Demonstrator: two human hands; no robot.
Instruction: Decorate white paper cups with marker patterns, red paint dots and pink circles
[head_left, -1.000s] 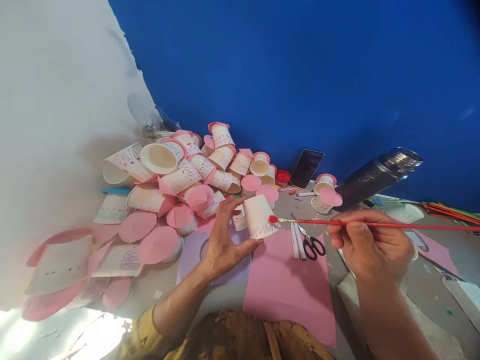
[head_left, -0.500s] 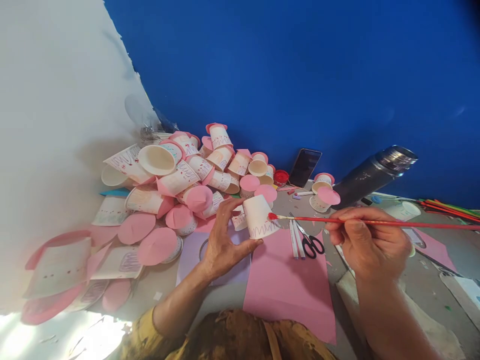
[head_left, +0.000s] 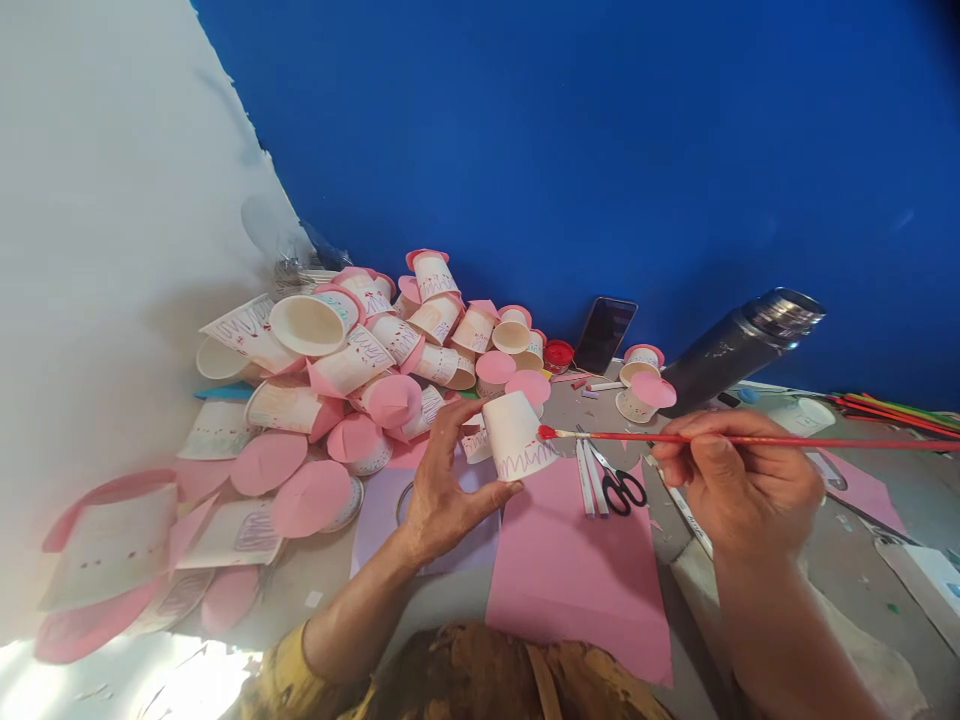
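Between the thumb and fingers of my left hand [head_left: 446, 490] is a white paper cup [head_left: 514, 430], held upside down and slightly tilted. A purple zigzag line and small red dots run round it near its rim. My right hand [head_left: 739, 485] is closed on a long red paintbrush [head_left: 622, 436], pointing left. The brush's red-coated tip is right beside the cup's right side; whether it touches, I cannot tell. Below the cup lie a pink paper sheet [head_left: 577, 590] and a lilac sheet [head_left: 375, 520]. Black-handled scissors [head_left: 624, 490] and two white markers [head_left: 591, 480] rest on the pink sheet.
Many decorated cups with pink paper discs [head_left: 307, 497] are heaped on the left. A red paint pot [head_left: 558, 355] and a phone [head_left: 605, 335] stand by the blue wall [head_left: 570, 150]. A dark flask [head_left: 739, 350] leans at the right, with coloured sticks [head_left: 892, 412] beyond it.
The brush tip has shifted very slightly against the cup's right side. Both hands keep their grips, and the whole view has moved a little.
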